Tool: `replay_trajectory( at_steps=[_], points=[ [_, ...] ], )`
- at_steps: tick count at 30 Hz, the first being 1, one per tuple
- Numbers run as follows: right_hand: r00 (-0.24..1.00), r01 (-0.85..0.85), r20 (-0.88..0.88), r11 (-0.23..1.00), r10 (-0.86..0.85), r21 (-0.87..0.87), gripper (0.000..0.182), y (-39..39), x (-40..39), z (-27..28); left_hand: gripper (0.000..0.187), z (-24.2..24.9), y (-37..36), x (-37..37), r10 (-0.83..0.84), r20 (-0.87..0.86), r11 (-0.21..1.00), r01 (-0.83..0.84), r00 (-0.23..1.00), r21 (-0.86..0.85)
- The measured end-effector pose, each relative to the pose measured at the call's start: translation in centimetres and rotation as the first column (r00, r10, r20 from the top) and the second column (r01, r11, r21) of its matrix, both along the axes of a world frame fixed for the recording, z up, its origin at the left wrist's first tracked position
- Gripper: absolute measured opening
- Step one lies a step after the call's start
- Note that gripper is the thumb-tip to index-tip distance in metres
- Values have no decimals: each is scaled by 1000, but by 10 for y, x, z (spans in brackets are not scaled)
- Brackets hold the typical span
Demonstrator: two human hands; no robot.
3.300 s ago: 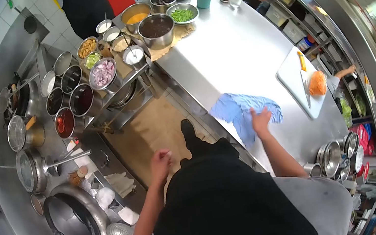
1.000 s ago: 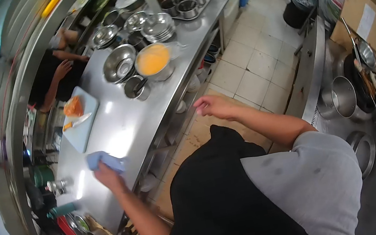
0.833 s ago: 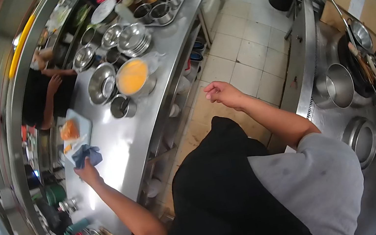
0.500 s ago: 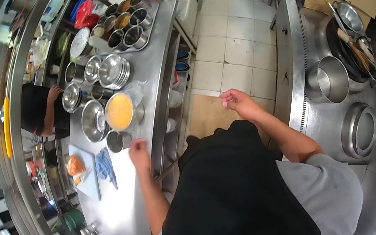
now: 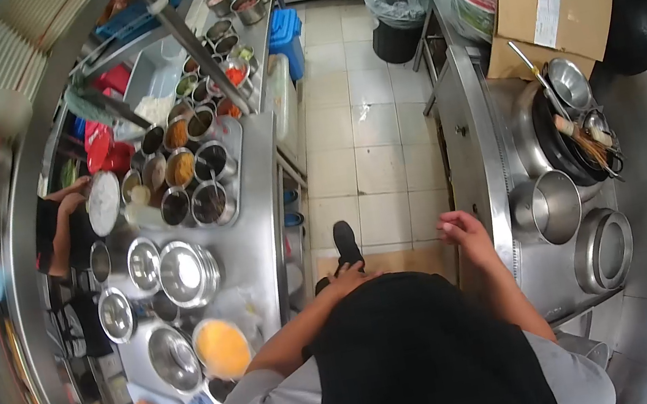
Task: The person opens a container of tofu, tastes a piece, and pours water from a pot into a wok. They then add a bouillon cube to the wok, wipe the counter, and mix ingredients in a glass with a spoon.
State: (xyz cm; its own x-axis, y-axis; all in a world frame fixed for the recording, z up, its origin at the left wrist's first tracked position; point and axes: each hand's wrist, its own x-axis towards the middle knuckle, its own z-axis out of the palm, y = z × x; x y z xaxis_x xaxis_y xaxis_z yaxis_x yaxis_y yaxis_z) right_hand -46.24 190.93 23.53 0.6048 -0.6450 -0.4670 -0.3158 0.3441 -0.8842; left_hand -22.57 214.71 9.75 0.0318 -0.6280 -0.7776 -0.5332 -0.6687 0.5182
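Observation:
My left hand [image 5: 347,280] lies low in front of my body at the edge of the black apron [image 5: 417,349], fingers stretched out and holding nothing. Beside the right counter, my right hand [image 5: 465,231] hangs in the air with loosely bent fingers apart and nothing in them. Nearest to that hand is the counter's front edge [image 5: 497,198]. To the left of my left arm, a container of yellow-orange food [image 5: 223,349] stands on the steel table [image 5: 253,214]. A steel mixing bowl [image 5: 174,360] sits beside it.
Stacked steel bowls [image 5: 188,273] and a tray [image 5: 234,191] of seasoning pots occupy the left table. Another person's arm [image 5: 64,224] shows beyond it. On the right counter are a steel pot [image 5: 555,206] and a cardboard box [image 5: 548,10]. A bin [image 5: 398,31] stands up the tiled aisle.
My view has moved forward along the aisle. My left hand has left the table's edge and come in front of my apron; my right hand is now closer to the right counter.

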Motion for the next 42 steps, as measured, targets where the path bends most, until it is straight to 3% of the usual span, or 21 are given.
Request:
replay_trajectory(
  at_steps=[1,3,4,6,8,10,11,12,13,16,19,20,22,24,26,28,30,32,34,36,42],
  points=[
    [999,40,-38,999,-39,10,34,-9,7,2,98,-29,-20,17,-19,-1,1000,19,1000,2],
    [992,114,-61,993,-113,17,32,-22,26,18,100,-99,-60,48,-37,-281,981,88,959,172],
    [987,149,-58,988,-147,36,31,-29,32,22,100,-88,-80,64,-44,-283,981,94,958,167],
    [979,188,-85,982,-184,32,32,-44,40,29,108,-53,-115,91,-159,-266,972,198,951,125],
    [968,229,-113,972,-222,48,33,-54,41,26,114,-66,-132,110,-215,-118,975,206,969,-80],
    [914,383,-160,923,-372,45,34,-63,42,15,108,-76,-147,126,-240,8,966,240,971,-100],
    [899,418,-171,906,-402,64,34,-68,44,12,101,-38,-172,144,-131,-479,988,154,868,9],
    [899,421,-170,903,-404,78,34,-75,49,11,95,-15,-194,157,59,-832,981,121,552,150],
    [876,470,-174,877,-450,98,33,-84,54,10,90,-36,-209,164,70,-861,988,86,503,131],
    [864,497,-183,852,-469,163,35,-122,61,-9,93,-40,-253,202,369,-774,910,-33,515,412],
    [838,543,-181,817,-514,195,39,-185,80,-36,85,25,-316,246,496,-690,839,-88,527,537],
    [853,519,-190,828,-487,211,39,-212,88,-49,85,-5,-330,253,524,-680,826,-111,512,552],
    [859,510,-178,830,-480,227,41,-274,108,-70,85,-81,-358,263,158,-830,986,-126,535,107],
    [887,454,-205,863,-414,220,42,-344,153,-71,81,-59,-400,290,350,-831,937,-172,432,305],
    [942,337,-76,911,-328,238,41,-419,198,-68,76,-9,-442,316,564,-599,825,-349,568,445],
    [979,206,-49,958,-200,201,41,-497,253,-62,67,27,-477,365,361,-125,925,-338,924,173],
    [997,78,-24,983,-75,166,41,-559,314,-48,55,18,-472,397,772,-53,608,-760,634,-231],
    [996,-48,-72,999,47,-24,39,-615,377,-22,50,5,-465,436,981,-163,27,-917,100,-398],
    [995,-102,-39,980,97,-170,39,-654,435,6,52,-8,-447,473,715,-426,-628,-777,-555,-43],
    [987,-157,3,965,161,-212,40,-682,486,20,46,-20,-426,502,386,-513,-847,-514,-767,132],
    [973,-232,-27,966,231,-110,37,-700,583,-23,34,-39,-403,546,59,-595,-960,-209,-801,185]
  ],
)
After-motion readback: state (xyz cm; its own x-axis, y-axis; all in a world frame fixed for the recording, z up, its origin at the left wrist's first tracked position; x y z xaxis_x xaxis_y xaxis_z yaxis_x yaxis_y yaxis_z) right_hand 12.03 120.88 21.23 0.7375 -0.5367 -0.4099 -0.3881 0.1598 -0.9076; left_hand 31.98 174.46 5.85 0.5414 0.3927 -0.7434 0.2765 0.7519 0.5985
